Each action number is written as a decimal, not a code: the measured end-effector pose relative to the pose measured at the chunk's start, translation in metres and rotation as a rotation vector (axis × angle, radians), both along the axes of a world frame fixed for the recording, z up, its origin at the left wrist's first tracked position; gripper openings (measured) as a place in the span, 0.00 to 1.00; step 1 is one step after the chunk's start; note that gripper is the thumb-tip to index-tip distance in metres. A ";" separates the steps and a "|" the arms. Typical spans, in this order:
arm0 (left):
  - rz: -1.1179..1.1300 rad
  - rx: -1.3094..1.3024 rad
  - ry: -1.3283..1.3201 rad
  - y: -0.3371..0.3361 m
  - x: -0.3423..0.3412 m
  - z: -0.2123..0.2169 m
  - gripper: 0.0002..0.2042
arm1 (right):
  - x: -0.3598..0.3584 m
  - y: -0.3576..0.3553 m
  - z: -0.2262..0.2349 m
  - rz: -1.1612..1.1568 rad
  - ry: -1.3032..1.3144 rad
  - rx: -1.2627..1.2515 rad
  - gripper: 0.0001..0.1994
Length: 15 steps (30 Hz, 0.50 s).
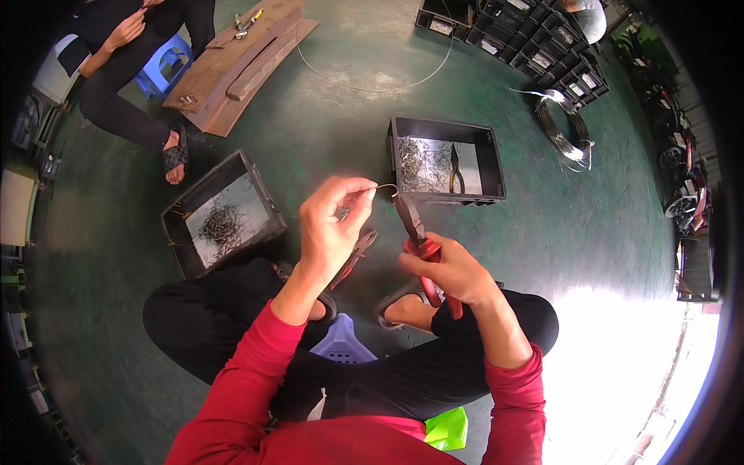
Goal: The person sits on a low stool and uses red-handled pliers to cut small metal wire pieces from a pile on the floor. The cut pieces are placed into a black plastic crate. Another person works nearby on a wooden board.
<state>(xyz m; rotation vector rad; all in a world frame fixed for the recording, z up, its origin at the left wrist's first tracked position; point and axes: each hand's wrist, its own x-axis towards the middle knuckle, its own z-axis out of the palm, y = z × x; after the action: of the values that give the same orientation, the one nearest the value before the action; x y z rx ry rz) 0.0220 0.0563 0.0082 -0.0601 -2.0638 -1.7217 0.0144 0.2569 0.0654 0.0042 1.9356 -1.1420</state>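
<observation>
One wire hook (pixel 385 187) in left hand (pixel 332 225) fingers, one pliers (pixel 418 240) clenched in right hand (pixel 449 271), two crates (pixel 446 159)

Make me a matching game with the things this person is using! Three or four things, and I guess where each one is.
Things:
1. red-handled pliers
2. bent wire piece
3. purple stool
4. wire coil

Places:
A. on the floor, far right
B. in the right hand
C. under the seated person
D. pinched in the left hand

Pairs: 1-B, 2-D, 3-C, 4-A
</observation>
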 end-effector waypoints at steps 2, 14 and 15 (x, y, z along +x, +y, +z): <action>0.041 -0.126 0.077 -0.001 0.001 0.005 0.06 | 0.002 -0.001 -0.008 0.000 0.028 -0.020 0.15; 0.072 -0.338 0.206 -0.007 -0.002 0.013 0.10 | 0.002 -0.003 -0.020 -0.017 0.048 -0.043 0.14; 0.076 -0.339 0.202 -0.007 -0.003 0.015 0.09 | 0.001 -0.004 -0.020 -0.010 0.070 -0.038 0.14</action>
<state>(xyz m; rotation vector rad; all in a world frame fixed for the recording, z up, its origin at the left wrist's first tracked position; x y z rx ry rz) 0.0195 0.0494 0.0235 -0.2464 -2.1507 -1.2515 0.0158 0.2529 0.0457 -0.0472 1.9774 -1.1993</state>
